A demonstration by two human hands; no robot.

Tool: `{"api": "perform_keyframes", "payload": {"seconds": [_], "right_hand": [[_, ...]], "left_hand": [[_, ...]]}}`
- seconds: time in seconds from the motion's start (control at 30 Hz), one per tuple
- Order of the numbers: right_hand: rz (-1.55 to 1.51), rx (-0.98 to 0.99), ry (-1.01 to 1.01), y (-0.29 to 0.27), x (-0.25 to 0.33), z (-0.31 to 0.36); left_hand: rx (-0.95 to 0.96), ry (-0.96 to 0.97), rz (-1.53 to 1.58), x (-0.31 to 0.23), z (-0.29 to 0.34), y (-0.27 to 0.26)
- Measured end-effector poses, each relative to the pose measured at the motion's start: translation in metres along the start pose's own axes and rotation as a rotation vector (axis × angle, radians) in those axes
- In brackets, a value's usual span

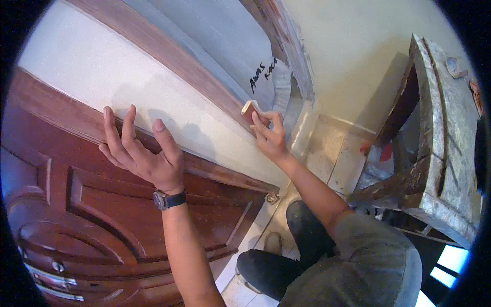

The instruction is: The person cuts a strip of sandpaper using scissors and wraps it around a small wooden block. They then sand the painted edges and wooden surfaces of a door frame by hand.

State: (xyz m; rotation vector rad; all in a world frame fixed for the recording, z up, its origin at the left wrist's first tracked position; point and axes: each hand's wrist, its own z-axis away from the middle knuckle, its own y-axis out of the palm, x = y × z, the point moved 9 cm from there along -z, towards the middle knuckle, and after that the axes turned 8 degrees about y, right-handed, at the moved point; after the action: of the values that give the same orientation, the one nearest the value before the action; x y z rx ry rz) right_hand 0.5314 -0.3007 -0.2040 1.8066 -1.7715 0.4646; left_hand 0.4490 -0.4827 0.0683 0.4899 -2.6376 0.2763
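My right hand (270, 134) pinches a small block with a dark red face and a pale edge (248, 110), perhaps a sanding block. The block is at the lower part of a brown wooden trim (169, 59); whether it touches the wood I cannot tell. My left hand (146, 148) is raised with its fingers spread and nothing in it. It hovers in front of the reddish-brown door frame (66, 107) and the white wall strip (153, 92), and its shadow falls on the strip. A dark-strapped watch (169, 200) circles my left wrist.
A carved reddish-brown door (110, 215) fills the lower left. Beyond the trim hangs a pale sheet (230, 41) with black handwriting. A worn, paint-spattered wooden table (445, 128) stands on the right, with red and clear items (381, 152) beneath. Tiled floor (327, 148) lies between.
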Motion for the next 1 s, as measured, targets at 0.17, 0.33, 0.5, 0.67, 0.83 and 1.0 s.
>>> {"api": "perform_keyframes", "payload": {"seconds": [0.17, 0.33, 0.5, 0.67, 0.83, 1.0], "right_hand": [[-0.038, -0.004, -0.007, 0.021, 0.026, -0.026], [0.056, -0.008, 0.005, 0.005, 0.007, -0.002], [0.001, 0.009, 0.022, 0.017, 0.017, -0.028], [0.037, -0.005, 0.008, 0.011, 0.026, -0.022], [0.038, -0.02, -0.048, 0.018, 0.032, -0.025], [0.038, -0.008, 0.002, 0.01, 0.012, -0.01]], "left_hand": [[0.015, -0.008, 0.018, 0.01, 0.005, -0.004], [0.036, -0.013, 0.03, 0.002, 0.006, 0.0], [0.02, -0.017, 0.036, 0.008, 0.004, -0.003], [0.044, -0.034, 0.024, 0.003, 0.005, -0.003], [-0.004, -0.035, 0.054, 0.013, 0.01, -0.001], [0.03, -0.066, 0.073, 0.008, 0.001, 0.003]]}}
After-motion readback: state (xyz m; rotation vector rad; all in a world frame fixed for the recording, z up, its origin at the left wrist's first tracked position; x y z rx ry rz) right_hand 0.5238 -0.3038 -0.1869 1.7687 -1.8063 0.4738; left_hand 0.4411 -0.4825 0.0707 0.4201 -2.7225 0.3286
